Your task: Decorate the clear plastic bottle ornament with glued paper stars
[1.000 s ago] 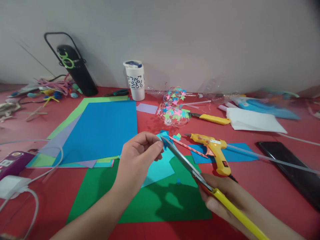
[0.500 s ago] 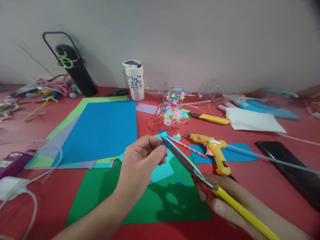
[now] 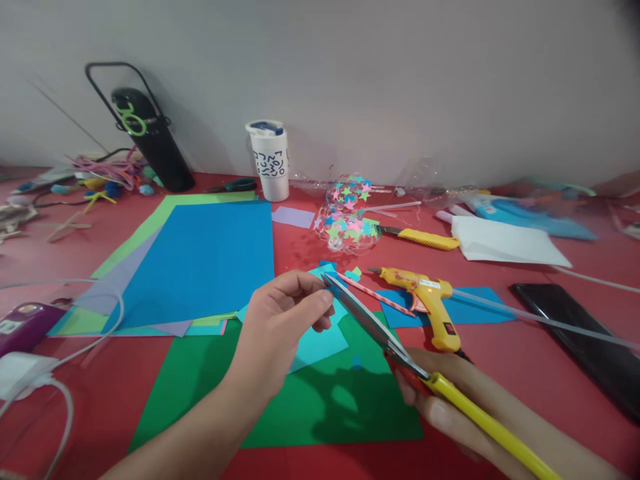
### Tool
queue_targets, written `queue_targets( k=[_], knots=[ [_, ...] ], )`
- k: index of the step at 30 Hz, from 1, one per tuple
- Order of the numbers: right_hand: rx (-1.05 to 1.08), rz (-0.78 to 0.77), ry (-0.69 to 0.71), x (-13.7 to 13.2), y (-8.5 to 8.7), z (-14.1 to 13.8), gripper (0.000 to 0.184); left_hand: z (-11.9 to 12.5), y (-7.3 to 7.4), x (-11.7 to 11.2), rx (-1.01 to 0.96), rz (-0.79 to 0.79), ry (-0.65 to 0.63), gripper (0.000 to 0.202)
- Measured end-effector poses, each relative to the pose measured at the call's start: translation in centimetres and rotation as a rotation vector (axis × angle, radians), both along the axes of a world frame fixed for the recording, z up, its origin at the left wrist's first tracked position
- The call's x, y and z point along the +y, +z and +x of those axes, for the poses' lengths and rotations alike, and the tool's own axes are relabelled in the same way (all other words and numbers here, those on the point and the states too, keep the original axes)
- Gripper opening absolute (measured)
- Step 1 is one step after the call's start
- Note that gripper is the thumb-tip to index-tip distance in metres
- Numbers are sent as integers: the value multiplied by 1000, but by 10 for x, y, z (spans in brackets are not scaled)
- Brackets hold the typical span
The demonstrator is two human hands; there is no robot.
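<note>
My right hand [image 3: 475, 383] is closed around the scissors [image 3: 367, 322], which have one red and one yellow handle. Their blades look nearly closed and point up and left. At the blade tips is my left hand [image 3: 275, 320], its thumb and forefinger pinched together. Whatever lies in that pinch is hidden or too small to name. Below the hands a light blue paper piece [image 3: 323, 347] rests on a green sheet [image 3: 345, 413]. A tiny blue scrap [image 3: 357, 362] is near the blades. Beyond them lies a red-and-white striped strip [image 3: 375, 293].
A yellow glue gun [image 3: 433, 300] lies on blue paper at right, beside a black phone [image 3: 575, 340]. Behind are a yellow utility knife [image 3: 427, 238], star confetti [image 3: 350, 217], a white tumbler [image 3: 270, 163] and a black bottle [image 3: 155, 147]. Stacked coloured sheets [image 3: 215, 260] and white cables [image 3: 70, 413] occupy the left.
Almost nothing differs. Both hands and the scissors stay in nearly the same place.
</note>
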State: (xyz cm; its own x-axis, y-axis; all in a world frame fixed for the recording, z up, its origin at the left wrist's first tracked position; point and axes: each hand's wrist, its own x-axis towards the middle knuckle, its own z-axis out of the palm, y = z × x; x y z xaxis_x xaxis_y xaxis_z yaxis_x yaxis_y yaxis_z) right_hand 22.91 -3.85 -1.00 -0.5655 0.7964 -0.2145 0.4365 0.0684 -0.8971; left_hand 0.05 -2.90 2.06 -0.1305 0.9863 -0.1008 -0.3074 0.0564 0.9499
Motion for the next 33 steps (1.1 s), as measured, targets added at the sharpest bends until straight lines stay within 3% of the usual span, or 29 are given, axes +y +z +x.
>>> queue_targets(
  k=[3, 7, 24, 33],
  knots=[
    [-26, 25, 31, 2, 8, -3, 39, -2, 0, 1, 17, 5, 3, 8],
    [-11, 13, -49, -2, 12, -12, 43, -1, 0, 0, 27, 16, 4, 8],
    [65, -22, -166, -14, 5, -25, 41, 4, 0, -2, 1, -18, 26, 9],
    [38, 28, -141, -11, 12, -27, 42, 5, 2, -2, -20, -12, 23, 10]
  ],
)
